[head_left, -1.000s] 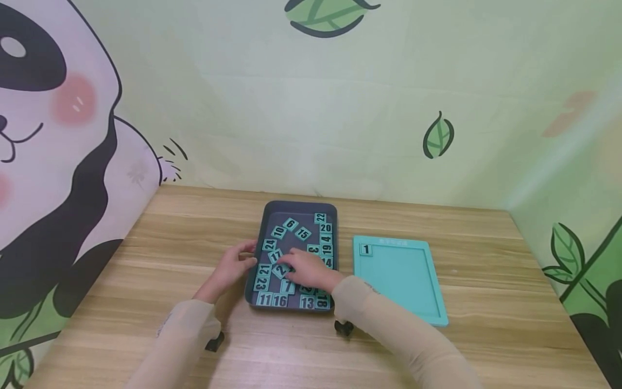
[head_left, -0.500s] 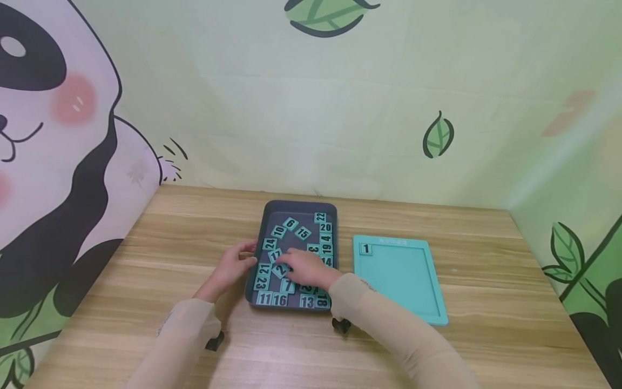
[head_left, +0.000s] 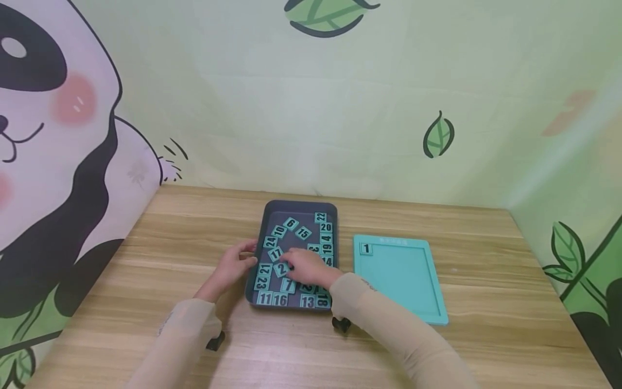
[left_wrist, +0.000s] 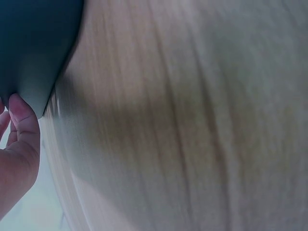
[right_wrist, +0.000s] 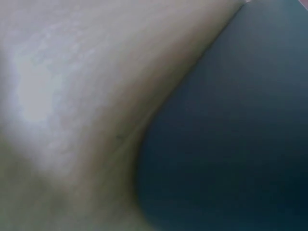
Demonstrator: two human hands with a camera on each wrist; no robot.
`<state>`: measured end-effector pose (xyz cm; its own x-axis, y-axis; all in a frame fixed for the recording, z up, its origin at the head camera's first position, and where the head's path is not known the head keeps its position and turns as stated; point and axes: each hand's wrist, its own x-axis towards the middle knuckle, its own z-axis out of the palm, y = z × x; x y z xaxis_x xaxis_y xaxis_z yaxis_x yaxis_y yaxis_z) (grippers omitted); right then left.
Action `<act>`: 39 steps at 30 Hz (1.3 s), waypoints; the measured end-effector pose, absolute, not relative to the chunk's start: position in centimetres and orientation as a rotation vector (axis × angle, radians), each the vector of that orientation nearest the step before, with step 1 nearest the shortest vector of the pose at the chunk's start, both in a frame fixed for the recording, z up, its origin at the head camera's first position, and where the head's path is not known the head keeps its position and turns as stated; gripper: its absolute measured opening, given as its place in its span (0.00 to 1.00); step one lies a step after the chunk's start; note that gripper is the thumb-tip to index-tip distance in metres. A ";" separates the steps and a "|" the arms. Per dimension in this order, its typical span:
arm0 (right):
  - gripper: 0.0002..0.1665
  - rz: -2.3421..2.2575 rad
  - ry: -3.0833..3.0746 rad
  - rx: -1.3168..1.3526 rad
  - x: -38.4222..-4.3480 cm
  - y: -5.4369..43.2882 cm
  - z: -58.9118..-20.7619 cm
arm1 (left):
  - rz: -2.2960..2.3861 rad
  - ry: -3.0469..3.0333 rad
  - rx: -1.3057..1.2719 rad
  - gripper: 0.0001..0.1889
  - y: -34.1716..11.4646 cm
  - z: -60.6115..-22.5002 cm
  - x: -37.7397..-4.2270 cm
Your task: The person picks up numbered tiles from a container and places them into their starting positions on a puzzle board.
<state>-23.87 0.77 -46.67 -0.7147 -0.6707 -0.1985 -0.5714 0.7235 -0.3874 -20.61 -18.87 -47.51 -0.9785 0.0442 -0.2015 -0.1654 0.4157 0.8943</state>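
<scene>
A dark rectangular tray (head_left: 300, 207) holds several teal square tiles with black numbers. My right hand (head_left: 308, 268) reaches over it from the right, thumb and forefinger pinching the right edge of the number 2 tile (head_left: 279, 269). Just above that lies the number 17 tile (head_left: 275, 254), and the number 7 tile (head_left: 287, 285) sits below. My left hand (head_left: 234, 268) rests against the tray's left rim, its thumb on the outer wall in the left wrist view. The right wrist view shows the dark tray wall but not the fingers.
To the right of the tray lies a teal frame board (head_left: 400, 281) with a raised border. A number 1 tile (head_left: 366, 248) sits in its top left corner. The wooden table (head_left: 194, 216) ends at a printed backdrop wall (head_left: 311, 124).
The number 2 tile has turned slightly more upright under my right fingers. The number 17 and 24 tiles have shifted slightly away from me. My left hand has stayed at the rim.
</scene>
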 end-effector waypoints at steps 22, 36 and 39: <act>0.20 -0.768 2.699 -0.998 -24.5 5.4 -42.8 | 1.625 2.457 -0.096 0.24 -18.9 -47.8 -20.7; 0.19 -0.952 2.730 -0.618 -26.2 12.8 -42.9 | 1.615 2.454 -0.104 0.24 -18.7 -47.8 -20.7; 0.19 -0.943 2.741 -0.577 -26.3 14.4 -43.2 | 1.620 2.450 -0.108 0.24 -18.7 -47.9 -20.8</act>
